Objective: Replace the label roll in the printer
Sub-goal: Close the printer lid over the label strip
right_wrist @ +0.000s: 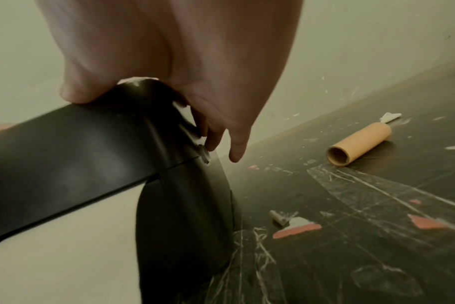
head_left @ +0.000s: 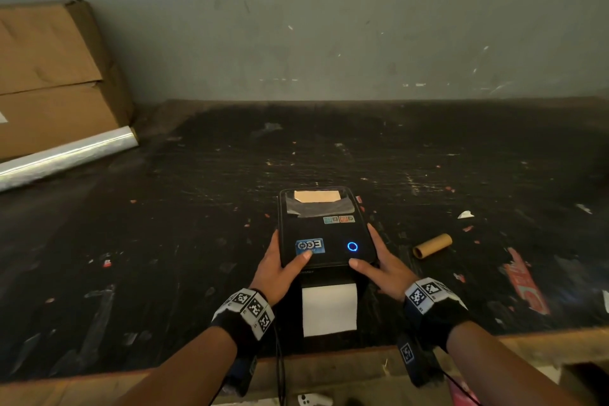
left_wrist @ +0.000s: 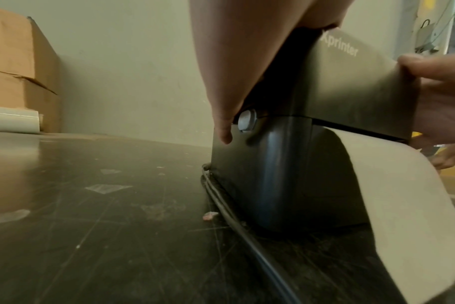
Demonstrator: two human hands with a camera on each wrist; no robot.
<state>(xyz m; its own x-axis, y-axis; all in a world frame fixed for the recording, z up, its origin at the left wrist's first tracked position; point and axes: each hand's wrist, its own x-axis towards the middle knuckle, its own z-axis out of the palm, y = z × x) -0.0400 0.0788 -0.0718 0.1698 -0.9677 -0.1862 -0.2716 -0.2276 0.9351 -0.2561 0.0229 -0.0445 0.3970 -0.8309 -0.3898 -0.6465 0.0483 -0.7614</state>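
On table, printer [head_left: 324, 234] lengthwise, front nearest.

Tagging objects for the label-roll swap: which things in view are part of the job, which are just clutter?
Job:
printer, gripped by left hand and right hand
white label strip hanging from its front
empty cardboard core

Clutter:
cardboard box
clear film roll
paper scrap
tape scraps

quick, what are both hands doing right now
Left hand: grips the left edge of the black label printer's lid, thumb on top.
Right hand: grips the lid's right edge, thumb on top.
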